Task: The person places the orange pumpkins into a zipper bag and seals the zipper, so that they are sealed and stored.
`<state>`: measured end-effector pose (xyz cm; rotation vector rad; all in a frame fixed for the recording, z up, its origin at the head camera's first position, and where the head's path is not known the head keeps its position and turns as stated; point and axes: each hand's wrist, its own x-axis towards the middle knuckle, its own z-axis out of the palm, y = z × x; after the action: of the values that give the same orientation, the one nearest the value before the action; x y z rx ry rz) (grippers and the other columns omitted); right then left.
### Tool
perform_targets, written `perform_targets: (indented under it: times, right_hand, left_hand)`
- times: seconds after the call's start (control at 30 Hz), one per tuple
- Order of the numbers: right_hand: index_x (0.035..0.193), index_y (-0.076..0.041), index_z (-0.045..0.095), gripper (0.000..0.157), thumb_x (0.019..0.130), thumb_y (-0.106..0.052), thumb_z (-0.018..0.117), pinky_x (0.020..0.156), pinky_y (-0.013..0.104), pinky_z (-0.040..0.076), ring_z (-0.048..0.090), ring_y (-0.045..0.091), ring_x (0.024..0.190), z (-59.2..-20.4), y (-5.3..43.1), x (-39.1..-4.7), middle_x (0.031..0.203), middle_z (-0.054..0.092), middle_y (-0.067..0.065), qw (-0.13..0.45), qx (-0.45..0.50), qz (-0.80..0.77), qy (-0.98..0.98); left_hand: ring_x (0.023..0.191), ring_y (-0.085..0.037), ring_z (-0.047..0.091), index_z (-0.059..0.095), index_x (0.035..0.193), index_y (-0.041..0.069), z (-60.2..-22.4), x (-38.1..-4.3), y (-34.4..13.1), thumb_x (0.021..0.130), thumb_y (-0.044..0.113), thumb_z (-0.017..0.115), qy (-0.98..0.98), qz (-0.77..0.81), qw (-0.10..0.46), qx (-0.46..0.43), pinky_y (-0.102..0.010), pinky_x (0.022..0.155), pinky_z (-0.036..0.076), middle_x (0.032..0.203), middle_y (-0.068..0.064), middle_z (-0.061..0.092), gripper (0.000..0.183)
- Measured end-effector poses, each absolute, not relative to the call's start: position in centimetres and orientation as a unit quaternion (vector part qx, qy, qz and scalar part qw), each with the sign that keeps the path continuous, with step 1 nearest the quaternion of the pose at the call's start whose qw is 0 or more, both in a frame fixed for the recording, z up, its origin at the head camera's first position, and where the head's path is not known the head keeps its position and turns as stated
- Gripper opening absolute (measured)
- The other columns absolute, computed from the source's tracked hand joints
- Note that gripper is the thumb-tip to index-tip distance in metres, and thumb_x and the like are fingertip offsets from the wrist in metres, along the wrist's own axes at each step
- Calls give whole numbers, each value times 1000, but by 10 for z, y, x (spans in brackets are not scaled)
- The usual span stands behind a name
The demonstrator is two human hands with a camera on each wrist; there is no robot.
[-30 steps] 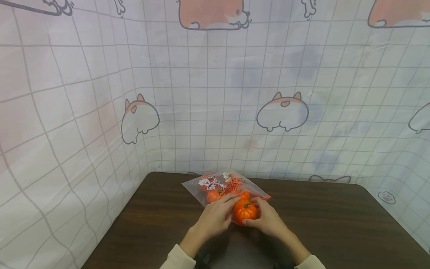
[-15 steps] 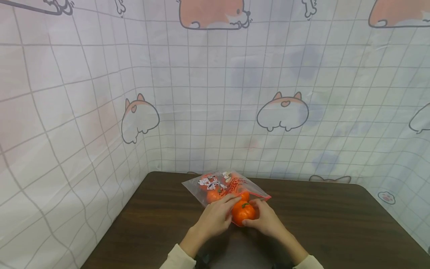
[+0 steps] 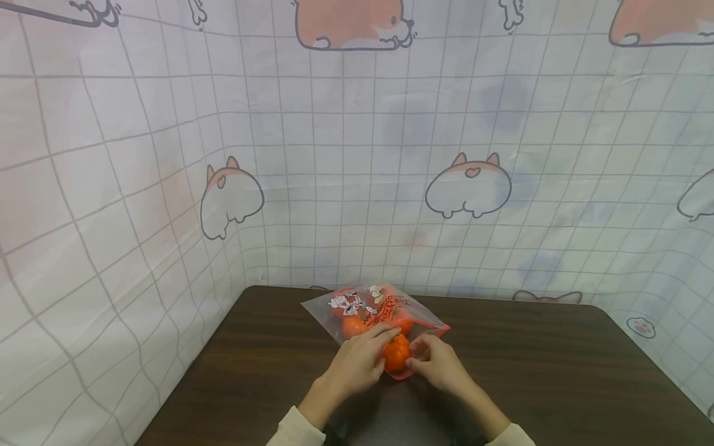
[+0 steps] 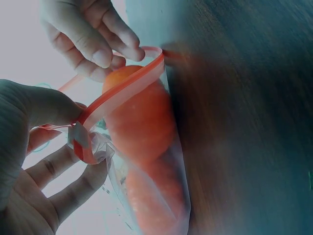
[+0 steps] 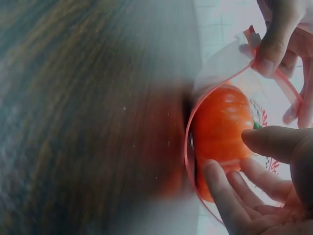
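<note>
A clear zip bag (image 3: 409,303) with red print and a red zip edge lies on the table, its mouth toward me. In that mouth sits a small orange pumpkin (image 3: 396,355) with a green stem. My left hand (image 3: 357,360) pinches the red zip edge (image 4: 122,88) between thumb and fingers, holding the mouth apart. My right hand (image 3: 442,365) is at the pumpkin's right side; in the right wrist view its thumb and fingertips (image 5: 254,139) lie at the orange skin, loosely bent. Several other orange pumpkins (image 3: 352,326) show through the plastic, partly covered by print.
The dark wooden table (image 3: 530,359) spreads out on both sides of the bag. Behind and to the left hangs a white gridded cloth (image 3: 357,136) with dog drawings, meeting the table's far edge.
The pumpkin has shifted left and deeper into the bag mouth. My right fingers, earlier spread around it, are now drawn back to its right edge. The left hand stays in place.
</note>
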<state>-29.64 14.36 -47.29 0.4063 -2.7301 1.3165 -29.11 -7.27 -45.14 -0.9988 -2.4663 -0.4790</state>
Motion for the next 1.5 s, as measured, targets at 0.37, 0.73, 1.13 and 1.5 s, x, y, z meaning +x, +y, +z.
perform_targets:
  times: [0.37, 0.73, 1.13, 1.5]
  right_hand:
    - [128, 3, 63, 37, 95, -11, 68, 74, 29, 57, 71, 24, 95, -473, 146, -298, 109, 74, 15, -34, 219, 453, -864]
    - [129, 0, 62, 37, 97, -17, 67, 73, 33, 55, 71, 24, 95, -470, 152, -299, 116, 72, 21, -50, 230, 451, -861]
    - [97, -8, 63, 11, 92, -11, 73, 63, 25, 50, 69, 17, 77, -458, 154, -303, 89, 73, 6, 91, 138, 507, -846]
    - [124, -4, 67, 31, 94, -10, 70, 67, 25, 56, 74, 32, 87, -456, 164, -308, 103, 78, 13, 107, 132, 521, -836]
  left_hand:
    - [81, -10, 61, 62, 140, 16, -453, -291, -72, 80, 3, 75, -893, -160, 217, -360, -22, 69, 51, 131, 5, 64, 63]
    - [71, -7, 51, 62, 139, 15, -452, -292, -72, 79, 1, 74, -891, -170, 213, -364, -18, 60, 39, 128, 5, 65, 63]
    - [74, -8, 55, 63, 139, 14, -452, -291, -70, 81, 5, 77, -896, -165, 201, -361, -19, 62, 45, 130, 5, 65, 60]
    - [78, -10, 63, 67, 134, 18, -453, -289, -66, 83, 9, 76, -900, -152, 183, -364, -24, 67, 53, 130, 5, 64, 52]
